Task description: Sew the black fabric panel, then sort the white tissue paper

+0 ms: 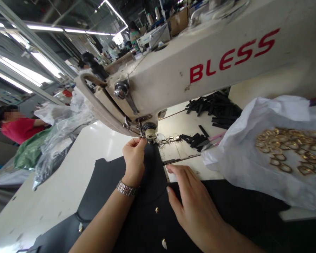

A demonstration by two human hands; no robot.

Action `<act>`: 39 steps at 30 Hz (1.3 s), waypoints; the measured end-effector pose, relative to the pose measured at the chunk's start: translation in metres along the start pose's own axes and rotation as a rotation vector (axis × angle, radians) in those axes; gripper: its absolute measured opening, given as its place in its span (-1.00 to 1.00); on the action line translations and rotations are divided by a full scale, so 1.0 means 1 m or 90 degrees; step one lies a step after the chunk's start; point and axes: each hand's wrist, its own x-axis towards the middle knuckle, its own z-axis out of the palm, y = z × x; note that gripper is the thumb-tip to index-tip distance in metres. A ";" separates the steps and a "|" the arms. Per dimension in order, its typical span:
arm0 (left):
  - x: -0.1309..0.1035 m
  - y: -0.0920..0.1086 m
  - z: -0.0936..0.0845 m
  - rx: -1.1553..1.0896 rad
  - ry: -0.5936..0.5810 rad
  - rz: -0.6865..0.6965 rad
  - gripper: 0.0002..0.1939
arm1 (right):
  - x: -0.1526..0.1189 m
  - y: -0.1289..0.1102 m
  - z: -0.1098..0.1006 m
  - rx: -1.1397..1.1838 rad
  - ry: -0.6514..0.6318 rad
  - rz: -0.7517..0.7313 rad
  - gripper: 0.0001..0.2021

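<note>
One left hand point(135, 157) pinched together, right hand point(191, 200) spread across black panel point(152, 188) edge

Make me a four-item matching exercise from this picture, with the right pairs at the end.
1. Left hand
2. Gold rings
3. Black strips
4. Red letters

A. Lying in a group on the white wrapping
B. Marked along the side of the sewing machine
C. Has a metal band around its wrist
D. Heaped loosely beneath the machine's arm

Pairs: 1-C, 2-A, 3-D, 4-B
</note>
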 end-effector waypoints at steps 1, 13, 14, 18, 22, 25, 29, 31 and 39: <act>0.000 0.001 0.001 0.003 0.002 -0.008 -0.73 | -0.001 0.000 0.000 0.006 -0.001 0.002 -0.64; 0.010 -0.007 0.003 0.039 0.032 0.020 -0.70 | -0.004 0.001 0.001 0.036 -0.024 0.025 -0.59; 0.010 -0.009 0.002 0.040 0.033 0.026 -0.71 | -0.004 0.001 0.001 0.038 -0.026 0.026 -0.59; 0.010 -0.011 0.002 0.047 0.029 0.052 -0.72 | 0.004 -0.001 -0.003 0.037 -0.035 0.023 -0.62; 0.010 -0.009 0.002 0.057 0.022 0.082 -0.75 | 0.030 -0.003 -0.005 0.000 -0.034 0.081 -0.63; 0.010 -0.008 0.000 0.076 0.021 0.097 -0.74 | 0.057 0.001 0.003 -0.001 -0.055 0.201 -0.66; 0.009 -0.007 -0.002 0.093 0.000 0.097 -0.74 | 0.086 0.013 0.026 0.050 0.003 0.286 -0.74; 0.009 -0.007 -0.004 0.103 -0.013 0.101 -0.75 | 0.095 0.018 0.037 0.046 0.056 0.271 -0.78; 0.011 -0.007 -0.006 0.118 -0.037 0.104 -0.80 | 0.103 0.015 0.058 -0.091 0.114 0.246 -0.89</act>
